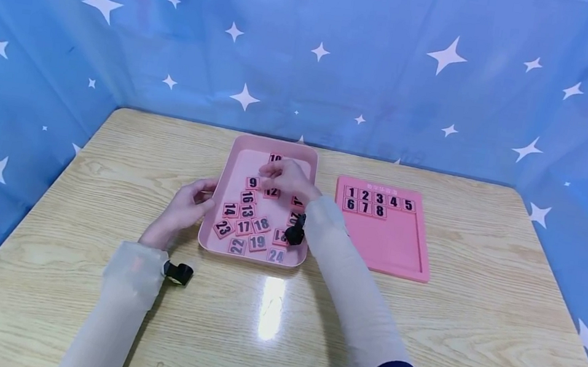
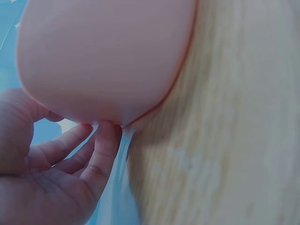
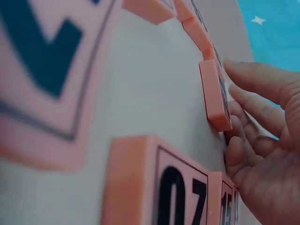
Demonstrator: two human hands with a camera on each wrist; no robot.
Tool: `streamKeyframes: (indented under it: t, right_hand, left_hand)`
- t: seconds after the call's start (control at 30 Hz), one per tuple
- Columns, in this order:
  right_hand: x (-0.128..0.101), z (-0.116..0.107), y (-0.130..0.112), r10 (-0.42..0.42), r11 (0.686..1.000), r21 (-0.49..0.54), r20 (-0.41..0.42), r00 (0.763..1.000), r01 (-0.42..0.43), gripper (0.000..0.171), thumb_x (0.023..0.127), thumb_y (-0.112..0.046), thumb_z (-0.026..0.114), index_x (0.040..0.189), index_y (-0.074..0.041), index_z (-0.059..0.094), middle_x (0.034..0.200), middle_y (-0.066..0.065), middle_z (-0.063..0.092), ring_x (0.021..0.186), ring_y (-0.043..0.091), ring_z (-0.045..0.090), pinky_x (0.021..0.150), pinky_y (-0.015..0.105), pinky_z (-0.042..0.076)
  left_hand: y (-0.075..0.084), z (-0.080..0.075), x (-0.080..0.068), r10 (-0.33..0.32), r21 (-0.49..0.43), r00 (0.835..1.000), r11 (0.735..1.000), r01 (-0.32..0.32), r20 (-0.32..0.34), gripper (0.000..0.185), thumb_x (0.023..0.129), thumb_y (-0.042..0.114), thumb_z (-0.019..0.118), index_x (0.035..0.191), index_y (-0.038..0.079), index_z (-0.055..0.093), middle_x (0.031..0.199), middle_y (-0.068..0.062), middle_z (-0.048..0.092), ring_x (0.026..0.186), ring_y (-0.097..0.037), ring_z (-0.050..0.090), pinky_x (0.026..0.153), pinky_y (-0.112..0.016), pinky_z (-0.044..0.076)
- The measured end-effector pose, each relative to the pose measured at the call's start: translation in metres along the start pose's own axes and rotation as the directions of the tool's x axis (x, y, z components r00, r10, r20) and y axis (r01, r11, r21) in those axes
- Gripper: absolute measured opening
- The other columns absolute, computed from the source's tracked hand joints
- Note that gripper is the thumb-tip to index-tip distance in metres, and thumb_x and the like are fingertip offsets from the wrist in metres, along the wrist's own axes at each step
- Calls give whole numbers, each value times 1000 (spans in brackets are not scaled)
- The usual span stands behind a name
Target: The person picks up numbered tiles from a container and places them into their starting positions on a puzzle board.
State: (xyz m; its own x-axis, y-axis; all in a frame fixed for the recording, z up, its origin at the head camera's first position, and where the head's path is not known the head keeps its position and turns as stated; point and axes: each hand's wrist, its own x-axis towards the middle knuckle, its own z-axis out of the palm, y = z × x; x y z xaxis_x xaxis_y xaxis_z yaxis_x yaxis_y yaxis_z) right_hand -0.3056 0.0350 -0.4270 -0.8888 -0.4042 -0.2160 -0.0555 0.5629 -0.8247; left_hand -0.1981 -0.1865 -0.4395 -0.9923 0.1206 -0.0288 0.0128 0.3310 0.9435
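**Right hand reaches for a number tile in the pink tray**

The number tile (image 3: 215,96) that the right hand (image 1: 286,176) reaches for lies in the far half of the pink tray (image 1: 235,160), close to tile 9 (image 1: 253,183) and tile 12 (image 1: 272,192). In the right wrist view the tile stands tilted on its edge, and the fingertips (image 3: 243,75) are just beside it. The fingers are bent around it, but I cannot tell if they already pinch it or only touch it.

The left hand (image 1: 184,209) rests at the left wall of the tray. Its fingers (image 2: 105,145) are relaxed and almost straight, and they touch the wall without grasping it.

More loose tiles, such as 14, 16, 17, 18, 19, 23 and 24, lie in the near half of the tray. To the right of the tray, on the wooden table (image 1: 475,331), lies the pink puzzle board (image 1: 397,247), with tiles 1 to 8 already in its top rows.

I think a good lift needs the thumb and a finger on opposite edges of the tile. The left hand should keep the tray from sliding. The neighbour tiles are near, so the fingers should come from above.
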Motion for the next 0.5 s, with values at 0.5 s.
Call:
streamKeyframes:
  t: [0.5]
  right_hand:
    - [-1, 5, -3, -84, 990, -116, 20, 996, 86, 27, 79, -9, 73, 106, -6, 69, 95, 6, 66, 81, 16, 56, 70, 23, 47]
  left_hand:
    - [1, 1, 0, -1, -10, 1000, 1000, 1, -2, 47, 87, -7, 48, 133, -14, 39, 126, -32, 47, 107, -40, 50, 75, -13, 42]
